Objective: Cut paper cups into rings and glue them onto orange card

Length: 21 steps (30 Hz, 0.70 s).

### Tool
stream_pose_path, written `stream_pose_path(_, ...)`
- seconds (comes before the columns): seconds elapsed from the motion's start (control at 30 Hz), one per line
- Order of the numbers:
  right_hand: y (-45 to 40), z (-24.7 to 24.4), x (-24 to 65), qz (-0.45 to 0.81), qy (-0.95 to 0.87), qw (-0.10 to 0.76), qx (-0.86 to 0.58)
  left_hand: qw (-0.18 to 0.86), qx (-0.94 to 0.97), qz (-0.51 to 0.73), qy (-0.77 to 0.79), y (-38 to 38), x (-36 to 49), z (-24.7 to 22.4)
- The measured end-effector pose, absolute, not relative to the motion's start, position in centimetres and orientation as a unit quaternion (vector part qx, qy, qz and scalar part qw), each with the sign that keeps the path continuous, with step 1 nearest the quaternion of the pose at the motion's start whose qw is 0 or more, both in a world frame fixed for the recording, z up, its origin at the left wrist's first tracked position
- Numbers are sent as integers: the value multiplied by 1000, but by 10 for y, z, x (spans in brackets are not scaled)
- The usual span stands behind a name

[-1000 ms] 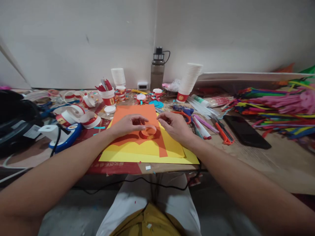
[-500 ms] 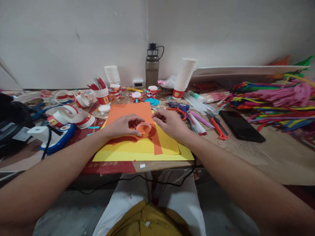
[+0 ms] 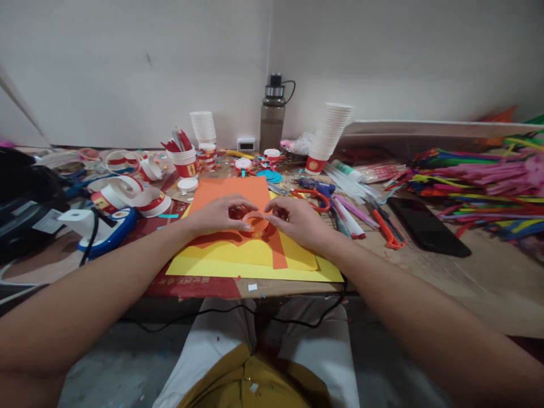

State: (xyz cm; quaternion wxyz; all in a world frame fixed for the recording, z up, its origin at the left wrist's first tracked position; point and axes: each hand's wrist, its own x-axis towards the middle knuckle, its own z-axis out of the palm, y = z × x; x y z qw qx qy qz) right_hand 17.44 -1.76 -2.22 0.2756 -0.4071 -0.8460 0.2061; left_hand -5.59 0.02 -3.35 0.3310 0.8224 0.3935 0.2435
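Observation:
Over the sheets of paper, my left hand [image 3: 221, 215] curls its thumb and fingers around the left side of a short round cup piece [image 3: 258, 233]. This piece looks orange-red, with a gold pattern on its front. At its right rim, the thumb and bent fingers of my right hand [image 3: 295, 218] press in. Under both hands lie an orange sheet [image 3: 225, 187] and yellow paper [image 3: 229, 269], with an orange strip [image 3: 279, 255] running toward the front. My fingers hide part of the ring's sides.
Scissors with orange handles [image 3: 317, 198], markers [image 3: 351, 222], a utility knife [image 3: 387, 229] and a phone [image 3: 428, 225] lie to the right. Behind stand a bottle [image 3: 272, 122] and a cup stack [image 3: 329, 133]. Cut cup rings [image 3: 113, 195] and a power strip [image 3: 114, 226] are left.
My right hand has moved in from apart to meet the cup piece's right rim. My left hand stays at its left side. The whole view has shifted slightly.

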Motion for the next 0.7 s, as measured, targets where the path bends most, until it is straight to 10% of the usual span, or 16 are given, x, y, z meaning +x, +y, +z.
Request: stream_pose_path(0.7,-17,-24,174,169,-863,244,-409,318,836,237,378,0,-54,-35)
